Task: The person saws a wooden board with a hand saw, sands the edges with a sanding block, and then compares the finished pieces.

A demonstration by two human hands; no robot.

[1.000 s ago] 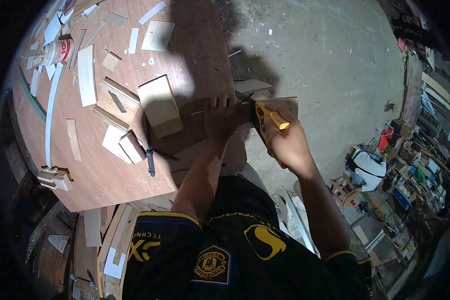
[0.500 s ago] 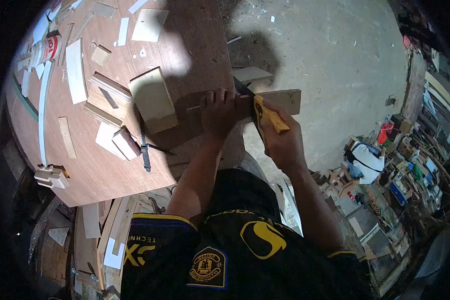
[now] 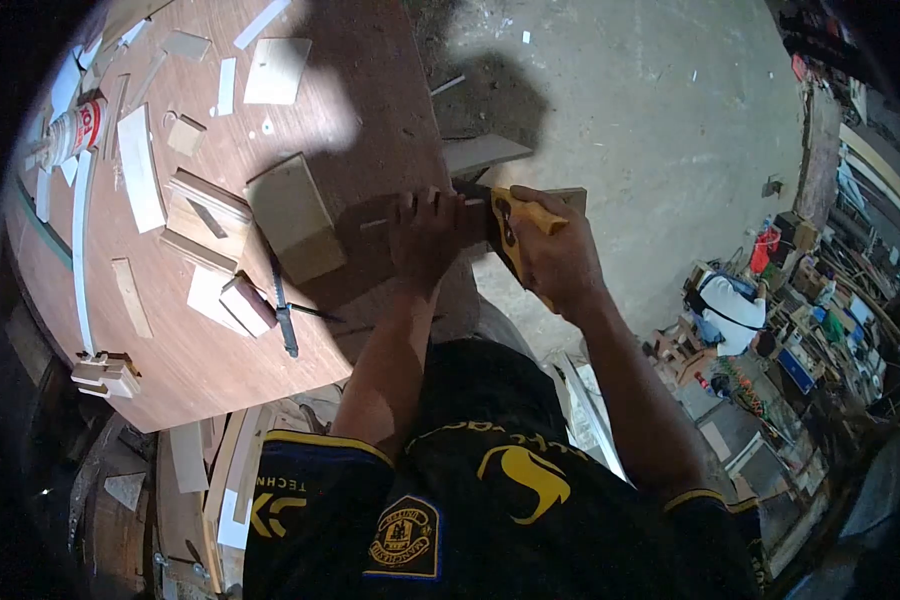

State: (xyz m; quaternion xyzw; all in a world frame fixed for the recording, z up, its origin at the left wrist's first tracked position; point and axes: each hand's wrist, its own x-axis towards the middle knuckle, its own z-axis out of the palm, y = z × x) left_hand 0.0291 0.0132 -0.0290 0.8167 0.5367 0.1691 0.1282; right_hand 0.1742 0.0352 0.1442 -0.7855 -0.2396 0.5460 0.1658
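My right hand (image 3: 560, 255) is wrapped round the yellow handle of a hand saw (image 3: 510, 235), at the table's right edge. The blade is mostly hidden in shadow and behind the handle. A wooden board (image 3: 567, 198) sticks out past the table edge under the saw. My left hand (image 3: 425, 238) presses down on the board's shaded end on the table, its fingers apart. Left of that hand lies a thick pale wood block (image 3: 298, 218). A knife-like tool with a dark handle (image 3: 287, 330) rests near the block.
The brown table (image 3: 210, 375) carries wood offcuts, a grooved wooden piece (image 3: 208, 220), a white and red bottle (image 3: 78, 130) and a small clamp-like block (image 3: 107, 375). At the right, a person in a white top (image 3: 732, 312) crouches by piled clutter on the floor.
The saw and my right hand have moved a little toward the lower left relative to the board. The whole view has shifted slightly. My left hand stays on the board.
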